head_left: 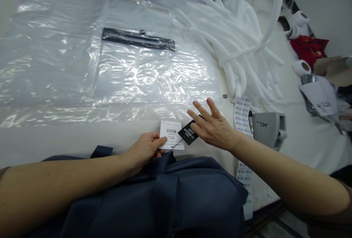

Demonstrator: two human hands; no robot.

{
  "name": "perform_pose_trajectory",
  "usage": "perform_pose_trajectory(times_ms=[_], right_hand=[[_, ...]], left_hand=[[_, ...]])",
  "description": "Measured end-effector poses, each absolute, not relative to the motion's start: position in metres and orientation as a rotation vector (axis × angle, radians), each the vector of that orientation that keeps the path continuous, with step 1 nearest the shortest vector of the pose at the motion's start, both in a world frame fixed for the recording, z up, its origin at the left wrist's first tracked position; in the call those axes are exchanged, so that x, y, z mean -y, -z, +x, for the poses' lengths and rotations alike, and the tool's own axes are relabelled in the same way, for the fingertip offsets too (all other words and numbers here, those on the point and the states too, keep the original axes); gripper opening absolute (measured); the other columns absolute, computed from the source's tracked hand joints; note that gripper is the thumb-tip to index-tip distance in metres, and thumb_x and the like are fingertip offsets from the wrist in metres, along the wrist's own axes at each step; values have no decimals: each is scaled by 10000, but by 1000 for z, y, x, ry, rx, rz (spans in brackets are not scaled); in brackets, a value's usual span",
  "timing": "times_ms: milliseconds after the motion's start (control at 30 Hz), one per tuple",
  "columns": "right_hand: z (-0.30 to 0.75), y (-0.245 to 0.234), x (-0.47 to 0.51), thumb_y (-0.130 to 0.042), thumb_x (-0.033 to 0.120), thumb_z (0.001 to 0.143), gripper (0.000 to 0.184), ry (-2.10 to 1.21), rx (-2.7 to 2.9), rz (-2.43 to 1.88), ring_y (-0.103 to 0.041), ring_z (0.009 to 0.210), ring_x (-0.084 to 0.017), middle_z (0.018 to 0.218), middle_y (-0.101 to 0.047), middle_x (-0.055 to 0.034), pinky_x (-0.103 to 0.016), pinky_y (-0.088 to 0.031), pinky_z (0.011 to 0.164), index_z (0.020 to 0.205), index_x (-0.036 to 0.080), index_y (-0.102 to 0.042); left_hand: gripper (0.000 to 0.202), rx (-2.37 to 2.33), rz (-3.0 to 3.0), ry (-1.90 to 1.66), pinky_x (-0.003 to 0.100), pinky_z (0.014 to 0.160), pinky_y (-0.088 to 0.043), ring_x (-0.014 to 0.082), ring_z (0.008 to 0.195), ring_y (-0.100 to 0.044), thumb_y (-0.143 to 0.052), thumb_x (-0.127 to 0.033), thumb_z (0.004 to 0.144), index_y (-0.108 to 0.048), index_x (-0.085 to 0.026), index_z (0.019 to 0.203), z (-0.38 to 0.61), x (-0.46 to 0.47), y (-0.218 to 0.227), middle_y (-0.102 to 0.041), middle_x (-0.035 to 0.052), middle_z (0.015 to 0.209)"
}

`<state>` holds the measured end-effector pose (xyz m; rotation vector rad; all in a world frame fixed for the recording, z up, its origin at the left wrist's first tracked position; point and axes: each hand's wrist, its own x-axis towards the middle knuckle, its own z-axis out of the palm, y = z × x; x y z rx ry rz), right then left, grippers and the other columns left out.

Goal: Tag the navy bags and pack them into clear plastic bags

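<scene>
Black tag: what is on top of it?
The right hand overlaps the right side of the black tag; white lettering shows on the uncovered part. Anything printed beneath the fingers cannot be seen.

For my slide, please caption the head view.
Left hand holds a white tag, right hand a black tag, beside a navy bag.

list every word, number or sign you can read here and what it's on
Black tag: "LE MEILLEUR ACHAT"; its other wording is unclear.
White tag: barcode; print too small.
Label strip: barcodes; print too small.
Grey device: dark mark, unreadable.
White sheet: dark print, blurred.
</scene>
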<state>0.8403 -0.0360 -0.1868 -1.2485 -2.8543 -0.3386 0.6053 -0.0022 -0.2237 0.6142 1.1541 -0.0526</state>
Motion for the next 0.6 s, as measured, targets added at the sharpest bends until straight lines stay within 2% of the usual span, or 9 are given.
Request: perform_pose_trajectory(times_ms=[100,200,267,333,367,400,467,533,600], right_hand=[[838,195,37,-441,89,875,166,98,2934,-1310,-467,1249,-351,1218,-581,-157,-629,-363,1028,799,144,-577],[842,199,36,-452,70,843,188,-467,2953,-1393,-607,987,-262,1145,-577,-188,-464,-504,868,974,106,-581],[847,197,34,-553,139,803,390,-784,2866,-1401,-594,890,-238,1101,-568,-174,-401,-509,787,1187,81,-514],[852,194,32,-650,301,786,710,-943,2757,-1333,-561,928,-254,1114,-555,-169,-406,-485,807,1381,70,-341],[855,192,30,-658,382,798,811,-968,2701,-1304,-550,942,-254,1117,-558,-168,-404,-472,818,1429,66,-259],[856,190,29,-630,424,831,814,-959,2650,-1296,-546,937,-242,1099,-574,-160,-390,-460,815,1442,64,-230],[858,188,26,-541,370,915,534,-811,2604,-1262,-550,866,-202,973,-627,-103,-350,-429,786,1357,108,-395],[857,190,23,-479,242,952,209,-517,2604,-1138,-560,826,-166,874,-660,-44,-337,-395,787,1125,183,-579],[855,194,21,-456,176,955,175,-236,2578,-951,-589,886,-155,896,-696,-14,-348,-385,827,976,210,-626]], left_hand=[[281,-1158,610,53,155,436,-302,69,451,-430,-633,-372,768,-550,-119,855,605,2,224,-558,-12,592],[287,-1159,610,51,155,434,-304,69,450,-430,-652,-376,758,-555,-121,847,605,2,225,-554,-14,587],[277,-1165,614,51,156,434,-307,71,452,-435,-645,-370,771,-562,-120,857,604,3,226,-556,-13,591],[248,-1169,624,51,155,439,-316,72,459,-444,-620,-350,801,-568,-116,862,605,2,226,-560,-9,597],[231,-1171,630,52,153,441,-320,72,462,-447,-606,-336,816,-569,-113,863,606,2,226,-562,-6,600],[217,-1169,637,54,150,443,-323,70,465,-449,-594,-323,830,-570,-110,862,606,2,226,-563,-5,604],[203,-1165,636,67,140,442,-320,63,465,-446,-576,-308,851,-568,-106,870,607,1,227,-562,-5,611],[213,-1153,613,77,131,435,-313,54,458,-438,-563,-314,866,-567,-104,898,606,1,227,-557,-7,622],[257,-1123,562,84,123,419,-293,44,438,-413,-583,-355,854,-565,-108,923,604,3,226,-543,-15,618]])
